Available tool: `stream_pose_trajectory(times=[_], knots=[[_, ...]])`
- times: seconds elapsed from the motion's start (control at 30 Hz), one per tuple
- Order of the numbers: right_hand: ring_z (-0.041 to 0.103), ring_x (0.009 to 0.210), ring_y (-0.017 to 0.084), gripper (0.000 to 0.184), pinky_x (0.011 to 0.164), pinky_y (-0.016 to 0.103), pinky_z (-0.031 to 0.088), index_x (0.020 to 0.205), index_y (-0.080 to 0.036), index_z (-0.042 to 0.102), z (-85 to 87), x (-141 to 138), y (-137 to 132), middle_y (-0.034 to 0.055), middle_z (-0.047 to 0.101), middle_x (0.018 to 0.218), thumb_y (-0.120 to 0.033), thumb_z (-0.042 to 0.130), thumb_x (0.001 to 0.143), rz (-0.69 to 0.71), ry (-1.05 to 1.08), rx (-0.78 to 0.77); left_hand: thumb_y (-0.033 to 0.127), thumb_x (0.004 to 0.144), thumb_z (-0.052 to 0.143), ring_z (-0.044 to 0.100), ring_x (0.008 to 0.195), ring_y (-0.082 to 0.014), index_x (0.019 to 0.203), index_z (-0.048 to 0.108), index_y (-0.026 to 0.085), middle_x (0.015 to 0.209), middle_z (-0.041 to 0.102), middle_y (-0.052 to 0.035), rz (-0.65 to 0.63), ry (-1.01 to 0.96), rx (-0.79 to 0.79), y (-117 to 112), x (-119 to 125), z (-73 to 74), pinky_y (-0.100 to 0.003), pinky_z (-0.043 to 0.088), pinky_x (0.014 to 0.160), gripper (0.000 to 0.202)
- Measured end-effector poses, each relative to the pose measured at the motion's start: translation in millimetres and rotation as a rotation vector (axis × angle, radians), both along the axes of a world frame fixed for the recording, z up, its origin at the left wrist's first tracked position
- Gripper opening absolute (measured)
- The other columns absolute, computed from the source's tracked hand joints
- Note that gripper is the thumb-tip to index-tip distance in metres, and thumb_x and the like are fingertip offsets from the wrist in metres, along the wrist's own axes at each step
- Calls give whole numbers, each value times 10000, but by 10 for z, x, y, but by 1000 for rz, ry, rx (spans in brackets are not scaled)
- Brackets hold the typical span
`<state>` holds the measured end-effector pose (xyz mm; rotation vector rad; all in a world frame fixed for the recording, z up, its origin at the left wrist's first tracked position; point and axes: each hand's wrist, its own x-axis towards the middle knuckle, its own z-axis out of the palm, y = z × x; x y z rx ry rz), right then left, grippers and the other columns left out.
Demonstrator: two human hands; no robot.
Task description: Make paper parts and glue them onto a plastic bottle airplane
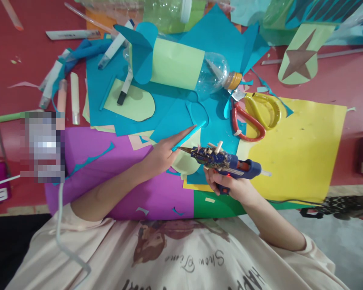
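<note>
My left hand (165, 155) grips a narrow blue paper piece (189, 135) that slants up to the right, its fingers pressed along it. In my right hand (222, 181) is a dark blue glue gun (240, 165), its tip pointing left and meeting or nearly meeting the lower end of the blue piece. A small red light glows on the gun, and scraps cling to its front. Below the blue piece lies a pale green paper shape (186, 161). Beyond my hands a clear plastic bottle (214, 70) lies on its side, wrapped in green and blue paper, with an orange cap.
Red-handled scissors (249, 125) and yellow-handled scissors (269, 110) lie right of the bottle. Several markers (111, 50) are scattered at the upper left. A yellow sheet (302, 149) spreads to the right, a purple one (117, 193) to the left. A paper piece with a brown star (301, 60) lies at the upper right.
</note>
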<state>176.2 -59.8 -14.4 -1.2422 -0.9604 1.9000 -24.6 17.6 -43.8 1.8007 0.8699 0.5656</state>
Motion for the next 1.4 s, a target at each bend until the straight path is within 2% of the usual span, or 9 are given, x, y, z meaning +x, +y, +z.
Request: stream_pose_trajectory(times=[0.2,0.43,0.63,0.83,1.07,1.4], knots=[[431,425,77,223,372,217,378,623,-189,505,-2,22,-19,-34,465,559,-340,600,757,-11,5,-28,249,950,375,410,1405,-219,1421,461,247,1511,440,-4,20,-12,-7,-3,2,-18,-339,409,1140,479],[429,433,80,251,370,217,336,623,-189,508,-38,49,-33,-34,469,555,-352,620,778,-33,37,-59,241,945,342,479,1355,-204,1430,457,217,1426,549,-20,12,47,-19,-2,-5,3,-312,418,1121,498],[431,425,79,249,368,213,325,612,-190,508,-49,57,-24,-36,467,538,-335,605,790,-13,78,-34,253,950,326,492,1344,-188,1439,438,210,1458,513,-29,-3,58,-17,-3,-14,24,-291,416,1118,504],[437,412,85,283,365,220,325,605,-192,509,-48,59,-15,-34,477,523,-379,619,786,-27,53,-41,325,973,324,468,1365,-216,1449,429,199,1476,488,-44,-6,36,-18,3,-11,45,-314,396,1136,504],[440,424,100,371,371,238,305,567,-196,514,-62,94,-25,-17,495,501,-456,602,817,-8,6,-32,507,983,287,484,1352,-228,1427,460,184,1469,490,-73,8,-5,-19,-1,-11,24,-332,412,1129,575],[451,427,98,340,368,229,305,601,-199,522,-50,93,2,-20,504,510,-457,646,784,-49,59,-64,544,975,309,461,1371,-206,1429,453,207,1481,477,-55,32,-33,-55,-6,-1,-12,-310,401,1137,584]])
